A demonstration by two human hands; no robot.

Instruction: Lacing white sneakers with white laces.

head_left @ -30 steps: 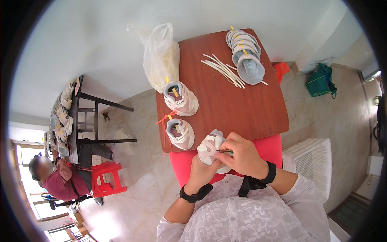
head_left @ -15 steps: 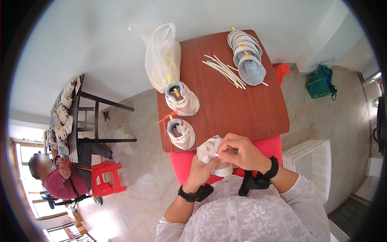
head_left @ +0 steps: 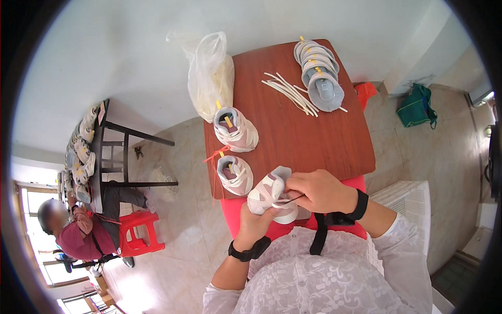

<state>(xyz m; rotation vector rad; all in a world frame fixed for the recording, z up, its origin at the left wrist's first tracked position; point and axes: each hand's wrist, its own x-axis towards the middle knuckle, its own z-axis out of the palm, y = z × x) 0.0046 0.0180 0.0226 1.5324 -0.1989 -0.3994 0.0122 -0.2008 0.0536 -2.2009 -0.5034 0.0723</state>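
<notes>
At the near edge of the table I hold a white and pale pink shoe upper (head_left: 265,192) with a grey lining. My left hand (head_left: 252,225) is closed round its near left side, thumb on the upper. My right hand (head_left: 321,193) is closed at the shoe's right, by its opening and lacing. A thin dark tool (head_left: 296,199) with a narrow shaft sticks out from under those fingers toward the laces; its handle is hidden. Just left of my hands stands a laced shoe upper (head_left: 235,176) with a yellow tab, and another laced upper (head_left: 236,130) stands behind it.
White laces (head_left: 290,93) lie on the brown table (head_left: 293,141), beside a row of nested uppers (head_left: 325,90). A clear plastic bag (head_left: 212,73) stands back left. A white basket (head_left: 405,209) is at my right. Far left, a person (head_left: 83,230) sits at a shoe-covered table.
The shoe upper has turned, so its grey-lined opening shows now. My right hand has shifted slightly right and rolled over; the tool's dark shaft shows instead of a green bit.
</notes>
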